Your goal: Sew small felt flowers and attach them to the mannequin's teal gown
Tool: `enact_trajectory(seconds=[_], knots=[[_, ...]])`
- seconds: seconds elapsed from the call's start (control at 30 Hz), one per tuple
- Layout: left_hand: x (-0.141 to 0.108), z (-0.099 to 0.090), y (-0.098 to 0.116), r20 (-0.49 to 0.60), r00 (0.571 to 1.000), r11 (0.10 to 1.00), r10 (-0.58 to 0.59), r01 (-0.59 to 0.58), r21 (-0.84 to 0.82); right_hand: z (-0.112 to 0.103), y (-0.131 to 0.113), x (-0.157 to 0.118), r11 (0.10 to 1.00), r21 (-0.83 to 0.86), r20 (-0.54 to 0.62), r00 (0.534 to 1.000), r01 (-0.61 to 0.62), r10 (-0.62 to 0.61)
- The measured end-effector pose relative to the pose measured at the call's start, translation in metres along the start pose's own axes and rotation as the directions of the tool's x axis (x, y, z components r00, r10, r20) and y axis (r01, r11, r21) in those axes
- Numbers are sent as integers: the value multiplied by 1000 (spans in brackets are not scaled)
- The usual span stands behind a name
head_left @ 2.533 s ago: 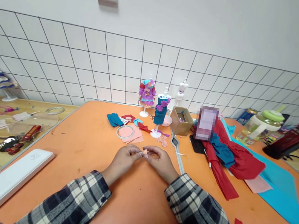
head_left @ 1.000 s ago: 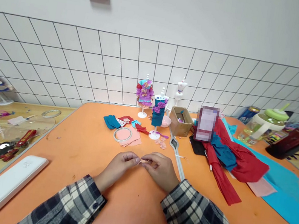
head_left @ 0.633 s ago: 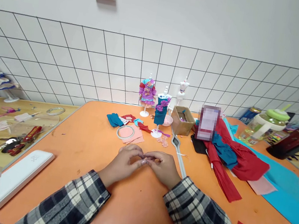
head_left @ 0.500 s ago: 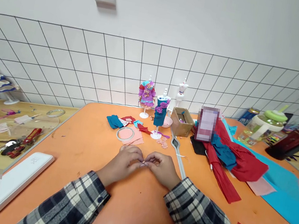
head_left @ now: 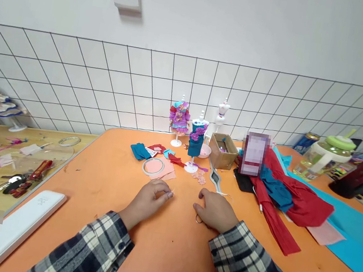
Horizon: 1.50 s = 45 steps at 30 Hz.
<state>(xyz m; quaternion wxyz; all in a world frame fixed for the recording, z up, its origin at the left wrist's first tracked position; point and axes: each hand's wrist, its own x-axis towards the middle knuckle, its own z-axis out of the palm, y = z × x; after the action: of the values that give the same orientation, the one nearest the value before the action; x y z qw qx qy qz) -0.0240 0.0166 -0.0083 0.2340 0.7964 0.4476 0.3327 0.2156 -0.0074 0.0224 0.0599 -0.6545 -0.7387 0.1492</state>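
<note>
Orange table (head_left: 118, 181) under both hands, and the left hand (head_left: 145, 200) is pinching something tiny and pale between thumb and finger. The pale scrap (head_left: 172, 193) sits right at the fingertips, just poking out, and it's too small for me to say what it is. The right hand (head_left: 219, 211) is well apart from it, over on the other side of a bare bit of table, with its fingers curled and the thumb and index finger parted. A small loop (head_left: 199, 219) shows just under the thumb, but can't tell if that hand is gripping it. Beyond the left hand there's some pink cloth (head_left: 170, 172) lying flat with a silvery ring (head_left: 143, 166) partly on it, and pink cutouts (head_left: 198, 177) lie farther back, between the hands. Behind those, a mini dress form (head_left: 195, 145) in teal with purple flowers stands upright, near a pink bowl (head_left: 205, 152) and a brown box (head_left: 226, 159). Red fabric (head_left: 311, 206) is heaped off to the right, past the right hand.
</note>
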Motion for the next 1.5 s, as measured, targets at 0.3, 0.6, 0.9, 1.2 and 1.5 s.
enact_trajectory(seconds=[0.3,0.6,0.9,1.2,1.5], knots=[[8,8,-7,-44,965,874,-257,213,-436,15,-25,-21,971,-239,109,994,6,21],[13,10,-13,-110,937,776,-332,205,-597,18,-41,26,957,-249,-22,987,149,-159],[15,17,-10,-116,947,857,-299,213,-470,20,-28,22,948,-280,-34,986,149,-165],[13,6,-17,-46,950,855,-309,256,-451,22,-32,19,957,-231,-24,982,177,-188],[8,-7,-12,-20,955,862,-295,257,-437,33,-15,39,980,31,-116,974,198,-193]])
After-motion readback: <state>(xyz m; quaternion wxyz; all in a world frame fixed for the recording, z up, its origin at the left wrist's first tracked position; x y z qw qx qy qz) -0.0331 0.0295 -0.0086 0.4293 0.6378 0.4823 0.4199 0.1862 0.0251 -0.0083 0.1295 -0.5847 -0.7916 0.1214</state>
